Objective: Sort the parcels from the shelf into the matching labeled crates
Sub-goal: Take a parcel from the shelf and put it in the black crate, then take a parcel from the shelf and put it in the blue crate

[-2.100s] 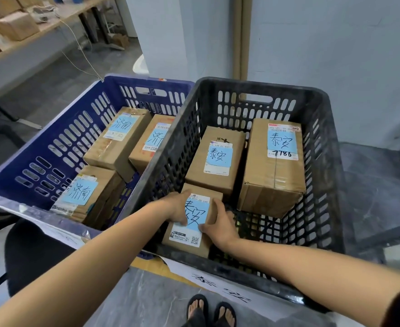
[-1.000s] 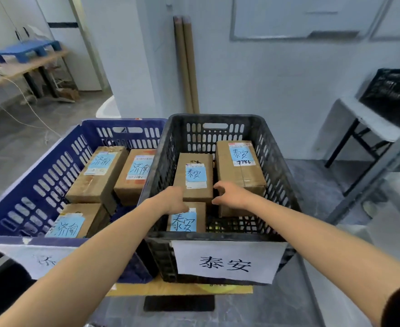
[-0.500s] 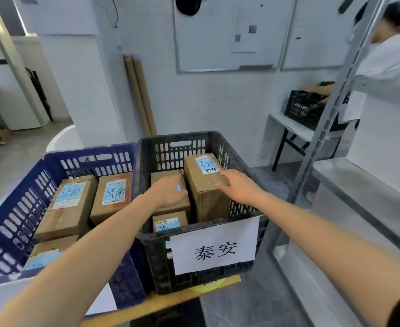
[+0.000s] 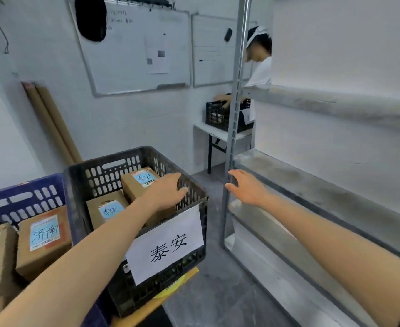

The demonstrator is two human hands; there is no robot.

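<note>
Two hands, fingers (image 4: 238, 173) loosely apart: left hand (image 4: 166, 192) over black crate (image 4: 133, 296), right hand (image 4: 249, 188) before shelf post (image 4: 238, 79).

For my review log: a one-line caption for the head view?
Left hand open over the black crate of labeled parcels, right hand open beside the metal shelf.

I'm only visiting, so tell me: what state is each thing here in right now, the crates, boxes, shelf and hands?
black crate: upright, paper sign on its front.
blue crate: upright, beside the black crate.
parcels: closed, labels up, lying in both crates.
shelf: standing, no parcel seen on its visible boards.
left hand: open, holds nothing, over the black crate.
right hand: open, holds nothing, by the shelf post.
</note>
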